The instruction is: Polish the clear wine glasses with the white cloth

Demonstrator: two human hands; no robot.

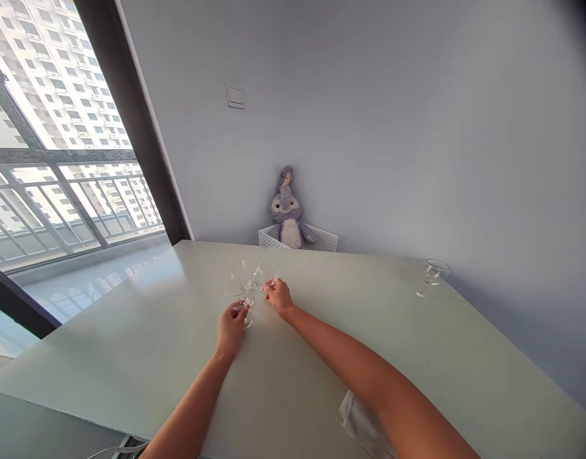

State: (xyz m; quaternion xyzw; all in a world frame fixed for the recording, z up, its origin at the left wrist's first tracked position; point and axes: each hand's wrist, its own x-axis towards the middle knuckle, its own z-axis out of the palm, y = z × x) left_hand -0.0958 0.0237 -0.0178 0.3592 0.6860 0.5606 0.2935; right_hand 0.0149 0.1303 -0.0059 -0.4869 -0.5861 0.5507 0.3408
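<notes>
Several clear stemmed glasses stand close together on the pale table (178, 357). My left hand (232, 327) is closed around the stem of the nearest wine glass (236, 289), whose round foot shows just right of the fingers. With thumb and fingers pinched, my right hand (278, 296) grips another wine glass (269, 268) low on its bowl or stem. Between and behind these two, a further wine glass (251, 262) stands upright, touched by neither hand as far as I can see. The clear outlines overlap, so the exact number is hard to make out.
A lone clear glass (436, 273) stands at the table's far right edge by the wall. Behind the table, a purple plush toy (291, 213) sits in a white perforated basket (326, 240). Grey cloth (362, 427) lies under my right forearm. A large window (58, 146) is at the left.
</notes>
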